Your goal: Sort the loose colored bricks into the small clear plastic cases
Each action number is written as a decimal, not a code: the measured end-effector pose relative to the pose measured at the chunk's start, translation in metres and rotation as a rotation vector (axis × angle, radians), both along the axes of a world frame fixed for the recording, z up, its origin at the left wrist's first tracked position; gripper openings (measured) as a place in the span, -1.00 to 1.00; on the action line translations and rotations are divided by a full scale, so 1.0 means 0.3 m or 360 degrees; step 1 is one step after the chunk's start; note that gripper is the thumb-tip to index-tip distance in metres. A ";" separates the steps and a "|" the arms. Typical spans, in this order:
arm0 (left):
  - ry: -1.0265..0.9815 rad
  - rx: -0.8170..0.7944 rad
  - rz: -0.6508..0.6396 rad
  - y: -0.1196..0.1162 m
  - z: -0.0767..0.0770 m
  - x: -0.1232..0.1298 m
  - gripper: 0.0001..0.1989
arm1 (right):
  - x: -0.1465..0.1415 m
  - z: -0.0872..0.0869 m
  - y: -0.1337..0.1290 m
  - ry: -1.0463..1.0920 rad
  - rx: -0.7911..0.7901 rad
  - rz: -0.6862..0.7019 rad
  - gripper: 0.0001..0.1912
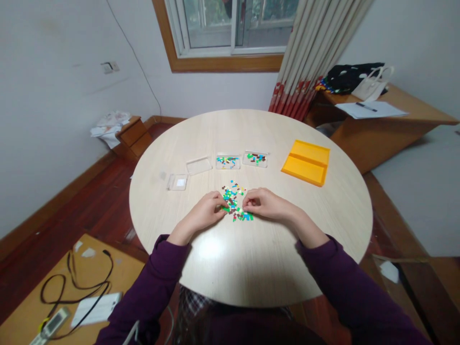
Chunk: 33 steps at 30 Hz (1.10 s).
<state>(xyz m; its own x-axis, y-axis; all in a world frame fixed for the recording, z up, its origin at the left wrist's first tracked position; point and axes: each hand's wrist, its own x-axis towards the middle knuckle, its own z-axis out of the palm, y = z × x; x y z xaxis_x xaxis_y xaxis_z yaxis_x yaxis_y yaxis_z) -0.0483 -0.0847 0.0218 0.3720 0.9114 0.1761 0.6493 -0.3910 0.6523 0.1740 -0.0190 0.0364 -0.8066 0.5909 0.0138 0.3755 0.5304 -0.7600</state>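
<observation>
A loose pile of small coloured pieces [232, 199], green, blue, brown, white and a few yellow, lies on the pale round table [247, 258]. My left hand [210, 210] rests at the pile's left edge, fingers curled together by some green pieces. On the right edge is my right hand [260, 203], its thumb and fingertips pinched; anything between them is too small to make out. Beyond the pile, a clear box [227, 161] holds mixed pieces, and another clear box [255, 158] beside it holds green, brown and blue ones.
Two more clear cases, one plain [199, 165] and one with a white square [177, 182], lie to the left. A yellow open tray [306, 162] sits at the table's right. A side desk [413, 108] bears a bag and papers; cables lie on a lower surface [86, 268].
</observation>
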 end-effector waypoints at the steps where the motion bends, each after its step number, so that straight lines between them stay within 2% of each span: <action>1: 0.0014 -0.0002 -0.0001 0.001 0.000 -0.001 -0.87 | 0.010 0.004 0.002 -0.0036 -0.0040 0.0027 -0.91; 4: 0.0048 -0.0004 -0.0004 0.002 0.004 0.000 -0.85 | 0.030 0.011 0.008 -0.0131 -0.0066 0.0102 -0.92; 11: 0.0098 0.0012 0.0005 0.003 0.010 0.005 -0.86 | 0.034 0.013 0.019 -0.0356 0.0057 0.0187 -0.81; 15: -0.0086 0.0039 0.0085 0.009 0.003 0.001 -0.92 | 0.037 0.004 0.024 -0.0326 0.0026 0.0204 -0.83; 20: -0.0333 -0.0051 0.0266 0.008 -0.001 0.008 -0.94 | 0.034 0.007 0.019 -0.0313 0.0031 0.0221 -0.96; 25: -0.0482 0.0050 0.0261 0.008 0.003 0.012 -0.84 | 0.033 0.034 -0.001 -0.0210 0.0054 0.0187 -0.97; 29: -0.0494 0.0115 0.0242 0.011 0.003 0.009 -0.84 | 0.033 0.052 -0.016 -0.0249 -0.0050 0.0166 -0.88; 33: -0.0430 0.0073 0.0330 0.017 0.001 0.004 -0.90 | 0.030 0.051 -0.020 -0.0259 0.0028 0.0221 -0.72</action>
